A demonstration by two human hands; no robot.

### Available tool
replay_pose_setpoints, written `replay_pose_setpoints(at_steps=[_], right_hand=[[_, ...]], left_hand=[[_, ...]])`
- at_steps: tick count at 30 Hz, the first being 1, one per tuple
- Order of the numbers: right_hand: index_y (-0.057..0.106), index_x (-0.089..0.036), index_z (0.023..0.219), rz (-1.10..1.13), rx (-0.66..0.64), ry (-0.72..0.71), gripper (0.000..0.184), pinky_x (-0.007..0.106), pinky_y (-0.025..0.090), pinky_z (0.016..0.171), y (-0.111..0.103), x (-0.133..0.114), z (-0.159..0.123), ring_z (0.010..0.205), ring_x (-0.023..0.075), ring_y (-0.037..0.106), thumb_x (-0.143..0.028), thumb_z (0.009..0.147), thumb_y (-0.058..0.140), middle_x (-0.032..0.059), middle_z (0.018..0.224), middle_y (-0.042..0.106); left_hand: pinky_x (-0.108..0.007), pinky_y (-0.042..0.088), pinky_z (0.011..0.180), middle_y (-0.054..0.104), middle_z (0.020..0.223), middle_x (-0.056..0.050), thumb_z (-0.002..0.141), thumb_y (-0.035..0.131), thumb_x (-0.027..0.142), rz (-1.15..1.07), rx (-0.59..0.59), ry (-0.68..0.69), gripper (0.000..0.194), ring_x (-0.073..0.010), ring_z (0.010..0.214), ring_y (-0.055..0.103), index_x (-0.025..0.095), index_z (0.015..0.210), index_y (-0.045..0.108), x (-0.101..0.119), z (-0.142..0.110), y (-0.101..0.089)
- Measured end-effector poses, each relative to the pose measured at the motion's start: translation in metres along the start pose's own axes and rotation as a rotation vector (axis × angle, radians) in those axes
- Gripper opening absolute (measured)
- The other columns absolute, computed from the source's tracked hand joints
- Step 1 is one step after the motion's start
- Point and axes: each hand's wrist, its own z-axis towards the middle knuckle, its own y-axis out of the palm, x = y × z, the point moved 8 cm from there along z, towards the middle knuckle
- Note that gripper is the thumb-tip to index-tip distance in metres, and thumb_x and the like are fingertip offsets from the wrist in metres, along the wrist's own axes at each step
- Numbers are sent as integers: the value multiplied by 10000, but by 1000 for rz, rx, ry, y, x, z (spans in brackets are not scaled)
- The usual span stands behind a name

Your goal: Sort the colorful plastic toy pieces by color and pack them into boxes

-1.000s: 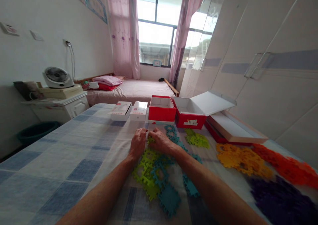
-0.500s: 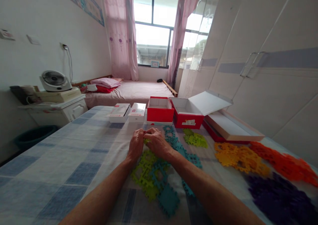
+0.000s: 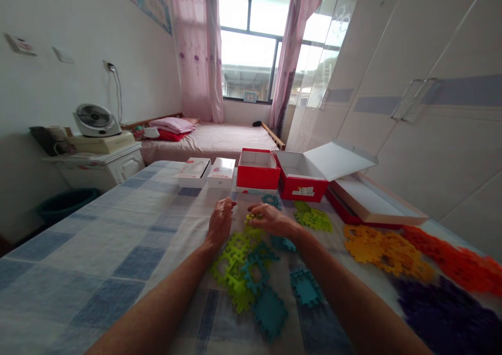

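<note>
My right hand [image 3: 271, 219] is closed on a small yellow-green interlocking tile [image 3: 251, 218] with notched edges, partly hidden by the fingers. My left hand [image 3: 220, 221] is a short way to its left, apart from it, with fingers curled together; whether anything is inside them is hidden. Below the hands lies a group of connected yellow-green tiles [image 3: 235, 263]. Overlapping its right side are teal tiles [image 3: 270, 311]. Another teal tile [image 3: 306, 287] lies beside my right forearm, and one more teal piece [image 3: 270, 201] is beyond my right hand.
Yellow-green tiles [image 3: 312, 218], orange-yellow tiles [image 3: 386, 250], red-orange tiles [image 3: 457, 255] and dark purple tiles [image 3: 447, 316] lie in piles at right. Behind them stand red boxes [image 3: 258, 177], white boxes [image 3: 221, 174] and a box lid [image 3: 386, 208]. A checked cloth [image 3: 137, 261] covers the table.
My hands were together over the yellow-green tile and have parted, the right moving rightward with it. The view has shifted slightly.
</note>
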Motion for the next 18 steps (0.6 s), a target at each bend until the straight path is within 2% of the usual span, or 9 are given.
replay_pose_setpoints(at_steps=[2, 5, 9, 12, 15, 18], right_hand=[[697, -157, 802, -59, -37, 19, 128, 277, 425, 756, 6, 0, -3, 823, 192, 583, -215, 726, 612, 60, 875, 654], [691, -151, 866, -89, -11, 40, 187, 296, 423, 779, 12, -4, -6, 859, 207, 567, -187, 695, 624, 80, 900, 638], [658, -183, 952, -71, 96, -19, 283, 255, 417, 808, 8, -15, -8, 902, 163, 546, -108, 690, 582, 54, 955, 602], [623, -182, 966, -21, 293, 12, 258, 245, 428, 784, -25, -1, -20, 855, 142, 566, -121, 725, 553, 37, 925, 617], [587, -195, 1018, -79, 492, 228, 263, 246, 438, 778, -71, 43, -43, 844, 139, 591, -159, 765, 526, 29, 940, 642], [588, -183, 1033, -184, 543, 405, 284, 270, 442, 794, -105, 88, -66, 863, 160, 602, -144, 761, 516, 60, 968, 646]], left_hand=[[-379, 484, 792, 641, 972, -118, 850, 255, 641, -8, 0, 1, 606, -224, 869, 626, 144, 936, 592, -1, 0, 0], [-386, 482, 798, 643, 968, -119, 845, 267, 644, -14, -8, 10, 605, -228, 874, 624, 141, 937, 590, 0, 0, 0], [-393, 482, 795, 645, 966, -124, 835, 269, 656, -6, -17, 16, 621, -239, 889, 623, 134, 933, 591, 2, 0, -1], [-395, 485, 778, 651, 957, -121, 831, 270, 664, -2, -19, 14, 630, -239, 861, 630, 135, 937, 596, 2, 0, -2], [-392, 481, 788, 649, 974, -121, 829, 267, 668, -5, -14, 19, 635, -239, 882, 626, 139, 936, 600, 0, 0, -2], [-387, 478, 796, 648, 974, -117, 830, 271, 666, -11, -9, 24, 629, -236, 891, 624, 144, 923, 608, -1, 1, -1]])
